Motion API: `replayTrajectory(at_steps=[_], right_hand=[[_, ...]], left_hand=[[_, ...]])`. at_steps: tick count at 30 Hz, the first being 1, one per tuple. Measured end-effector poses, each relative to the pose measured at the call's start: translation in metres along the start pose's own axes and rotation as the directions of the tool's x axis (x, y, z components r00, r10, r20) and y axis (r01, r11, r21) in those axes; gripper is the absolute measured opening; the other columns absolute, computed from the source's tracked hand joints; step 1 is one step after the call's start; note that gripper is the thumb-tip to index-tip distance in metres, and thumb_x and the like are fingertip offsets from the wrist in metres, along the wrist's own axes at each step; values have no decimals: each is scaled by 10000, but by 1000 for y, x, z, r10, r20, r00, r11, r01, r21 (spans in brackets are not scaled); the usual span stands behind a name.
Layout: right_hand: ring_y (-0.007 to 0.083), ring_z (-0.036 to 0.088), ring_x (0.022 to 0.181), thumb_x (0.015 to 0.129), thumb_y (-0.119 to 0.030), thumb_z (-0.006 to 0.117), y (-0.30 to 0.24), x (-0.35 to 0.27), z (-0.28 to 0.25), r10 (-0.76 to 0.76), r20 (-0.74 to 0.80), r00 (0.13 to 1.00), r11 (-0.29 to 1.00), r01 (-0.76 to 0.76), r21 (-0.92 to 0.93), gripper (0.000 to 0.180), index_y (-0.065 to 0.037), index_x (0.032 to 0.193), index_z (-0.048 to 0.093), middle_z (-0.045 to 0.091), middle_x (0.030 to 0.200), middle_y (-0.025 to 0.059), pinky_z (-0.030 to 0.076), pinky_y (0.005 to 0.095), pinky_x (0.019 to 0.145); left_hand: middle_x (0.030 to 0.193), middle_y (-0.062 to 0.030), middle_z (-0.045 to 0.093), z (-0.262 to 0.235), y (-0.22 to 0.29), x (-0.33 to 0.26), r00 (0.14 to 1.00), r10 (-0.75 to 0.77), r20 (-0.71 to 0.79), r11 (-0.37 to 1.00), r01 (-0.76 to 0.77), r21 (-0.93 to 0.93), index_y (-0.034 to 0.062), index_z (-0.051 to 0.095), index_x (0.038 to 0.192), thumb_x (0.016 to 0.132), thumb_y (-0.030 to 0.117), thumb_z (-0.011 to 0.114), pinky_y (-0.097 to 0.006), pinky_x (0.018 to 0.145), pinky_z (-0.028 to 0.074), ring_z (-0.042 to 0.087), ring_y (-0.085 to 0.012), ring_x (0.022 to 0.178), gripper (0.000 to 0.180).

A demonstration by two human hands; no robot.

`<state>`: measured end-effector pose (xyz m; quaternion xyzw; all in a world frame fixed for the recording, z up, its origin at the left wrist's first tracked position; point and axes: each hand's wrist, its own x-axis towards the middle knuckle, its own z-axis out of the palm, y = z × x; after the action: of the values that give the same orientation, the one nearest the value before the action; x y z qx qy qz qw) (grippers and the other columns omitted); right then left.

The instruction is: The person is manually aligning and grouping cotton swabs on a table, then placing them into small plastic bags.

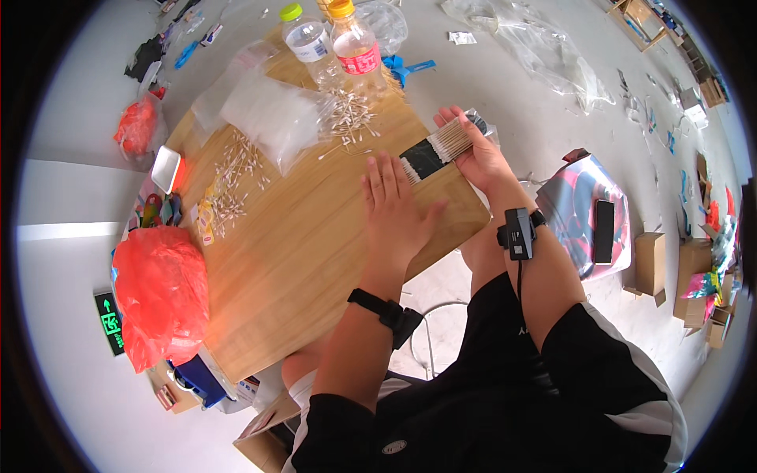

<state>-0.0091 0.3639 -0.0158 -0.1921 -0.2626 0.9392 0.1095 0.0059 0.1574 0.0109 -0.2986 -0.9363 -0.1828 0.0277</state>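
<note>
At the table's right edge, my right hand (478, 158) holds a clear packet of cotton swabs (426, 160) with a dark panel, fingers behind it and thumb on top. The swabs lie side by side, and white tips show at the packet's left end. My left hand (397, 209) rests flat on the wooden table (292, 252), fingers stretched out, its fingertips beside that end. Farther off lies a heap of loose cotton swabs (355, 120). Another scattered group of swabs (246, 162) is at the left, beyond some clear plastic bags (276, 114).
Two plastic bottles, one green-capped (309, 46) and one orange-capped (355, 43), stand at the far edge. A red plastic bag (162, 288) bulges at the left edge, near a small white tray (166, 169). A stool (579, 209) with a phone (603, 231) is at the right.
</note>
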Motion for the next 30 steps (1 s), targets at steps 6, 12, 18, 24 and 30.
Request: replayTrajectory(at_steps=[6,12,18,24,30], right_hand=[[312,470,1388,1051,-156,521,-4,7,1,66,-19,998,996,-64,65,343,-31,1367,479,499,1477,165,413,464,1140],[347,466,1381,1072,-153,466,-1,13,-6,238,-97,966,948,-210,239,205,-58,1248,512,540,1428,159,404,492,1159],[347,465,1382,1077,-152,456,-3,16,-10,279,-95,955,929,-244,279,163,-68,1200,521,550,1418,153,406,486,1159],[345,445,1398,1080,-149,446,-3,15,-8,265,-70,962,933,-238,269,161,-75,1209,510,546,1425,151,390,478,1172],[349,432,1407,1087,-147,419,-5,13,-4,257,-90,962,938,-226,264,170,-79,1225,490,538,1436,154,381,486,1174]], left_hand=[[1619,-264,222,12,27,15,1000,14,-16,1000,-14,-3,-94,264,1523,887,663,560,-544,1227,127,133,-403,1532,1032],[1613,-256,243,16,32,19,999,14,-39,1000,-14,-5,-92,292,1515,882,674,559,-537,1225,144,159,-402,1527,1029],[1634,-260,177,19,34,23,1000,12,5,1000,-12,-14,-85,222,1539,897,630,577,-546,1225,121,125,-415,1532,1025],[1634,-260,173,22,34,29,1000,26,5,999,-26,26,-89,216,1539,906,639,562,-546,1227,113,118,-418,1533,1024],[1630,-272,178,21,36,33,1000,22,23,999,-23,27,-99,215,1535,922,645,535,-544,1228,104,107,-428,1532,1016]])
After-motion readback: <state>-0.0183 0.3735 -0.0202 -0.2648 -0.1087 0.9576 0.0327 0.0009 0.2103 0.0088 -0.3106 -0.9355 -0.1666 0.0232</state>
